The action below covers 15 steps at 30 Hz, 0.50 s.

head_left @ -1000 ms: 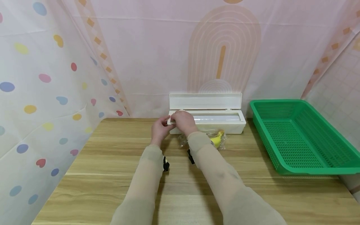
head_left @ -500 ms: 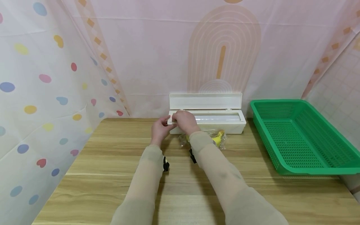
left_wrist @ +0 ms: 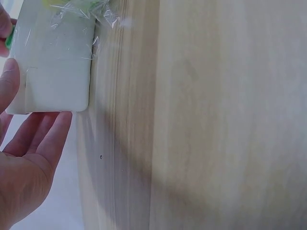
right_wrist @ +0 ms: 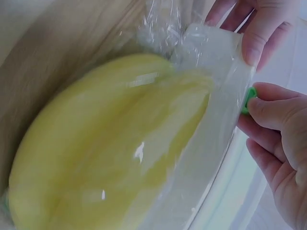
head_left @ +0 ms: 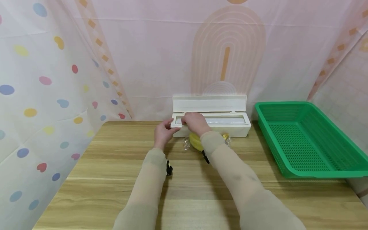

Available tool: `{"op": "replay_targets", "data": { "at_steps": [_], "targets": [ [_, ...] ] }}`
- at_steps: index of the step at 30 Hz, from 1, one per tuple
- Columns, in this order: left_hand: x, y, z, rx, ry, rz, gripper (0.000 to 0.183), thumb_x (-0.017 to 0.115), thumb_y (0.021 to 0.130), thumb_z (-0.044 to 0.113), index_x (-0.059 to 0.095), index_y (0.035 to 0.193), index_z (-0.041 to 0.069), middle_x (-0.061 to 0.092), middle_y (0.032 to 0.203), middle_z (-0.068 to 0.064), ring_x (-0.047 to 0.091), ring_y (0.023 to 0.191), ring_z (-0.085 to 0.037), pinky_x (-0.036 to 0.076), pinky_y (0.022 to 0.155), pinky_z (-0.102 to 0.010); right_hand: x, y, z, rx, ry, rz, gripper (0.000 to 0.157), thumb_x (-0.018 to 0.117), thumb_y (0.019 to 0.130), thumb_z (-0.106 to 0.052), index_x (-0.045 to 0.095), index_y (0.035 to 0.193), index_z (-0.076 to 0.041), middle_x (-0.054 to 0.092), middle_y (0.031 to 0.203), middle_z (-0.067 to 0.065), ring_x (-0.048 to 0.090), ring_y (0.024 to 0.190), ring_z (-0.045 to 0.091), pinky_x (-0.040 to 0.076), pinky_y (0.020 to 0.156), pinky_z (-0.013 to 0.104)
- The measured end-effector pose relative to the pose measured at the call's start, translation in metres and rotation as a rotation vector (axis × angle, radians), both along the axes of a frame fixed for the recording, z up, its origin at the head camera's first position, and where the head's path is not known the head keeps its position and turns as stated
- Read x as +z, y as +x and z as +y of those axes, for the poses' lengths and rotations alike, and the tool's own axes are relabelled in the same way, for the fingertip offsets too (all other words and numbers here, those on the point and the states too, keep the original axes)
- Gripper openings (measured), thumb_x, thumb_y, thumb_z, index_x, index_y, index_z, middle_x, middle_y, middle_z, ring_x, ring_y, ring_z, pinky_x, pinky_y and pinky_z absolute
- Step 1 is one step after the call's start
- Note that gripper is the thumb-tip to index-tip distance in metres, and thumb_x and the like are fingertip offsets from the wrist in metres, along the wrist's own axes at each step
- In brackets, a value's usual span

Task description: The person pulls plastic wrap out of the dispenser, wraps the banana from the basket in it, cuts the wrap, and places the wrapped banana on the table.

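Note:
A long white cling film dispenser (head_left: 241,130) stands at the back of the table, its lid (head_left: 210,103) raised and a clear roll visible inside. My left hand (head_left: 163,133) holds the dispenser's left end, thumb on the front edge and fingers against the end face. Over the front edge, my right hand (head_left: 196,123) pinches a small green slide cutter (right_wrist: 248,99), which is hidden in the head view. Yellow bananas (right_wrist: 96,139) in clear film lie against the dispenser's front, partly behind my right wrist. Crinkled film (right_wrist: 163,28) shows at their left end.
A green perforated basket (head_left: 313,175) stands to the right of the dispenser. Patterned cloth (head_left: 149,64) hangs behind and on both sides of the wooden table (head_left: 115,179).
My right hand has slid slightly to the right along the dispenser's front edge, uncovering more of the bananas' left part. My left hand stays at the dispenser's left end.

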<state>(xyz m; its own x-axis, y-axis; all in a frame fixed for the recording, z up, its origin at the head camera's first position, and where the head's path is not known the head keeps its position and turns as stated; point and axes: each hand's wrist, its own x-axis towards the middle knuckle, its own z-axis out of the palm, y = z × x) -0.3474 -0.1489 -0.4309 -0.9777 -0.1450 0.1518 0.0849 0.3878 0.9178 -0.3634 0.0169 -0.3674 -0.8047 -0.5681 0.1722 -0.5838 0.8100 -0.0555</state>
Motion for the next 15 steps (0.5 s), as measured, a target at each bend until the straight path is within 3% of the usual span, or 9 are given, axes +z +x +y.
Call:
{"op": "replay_targets", "data": {
  "at_steps": [15],
  "targets": [
    [0.002, 0.001, 0.001, 0.008, 0.008, -0.012, 0.056, 0.083, 0.081, 0.013, 0.062, 0.132, 0.004, 0.067, 0.119, -0.019, 0.064, 0.107, -0.028, 0.055, 0.087, -0.036, 0.007, -0.002, 0.024, 0.004, -0.002, -0.066, 0.015, 0.064, 0.090, -0.002, 0.076, 0.095, -0.011, 0.071, 0.101, 0.002, 0.065, 0.094, 0.020, 0.053, 0.084, 0.035]
  ]
}}
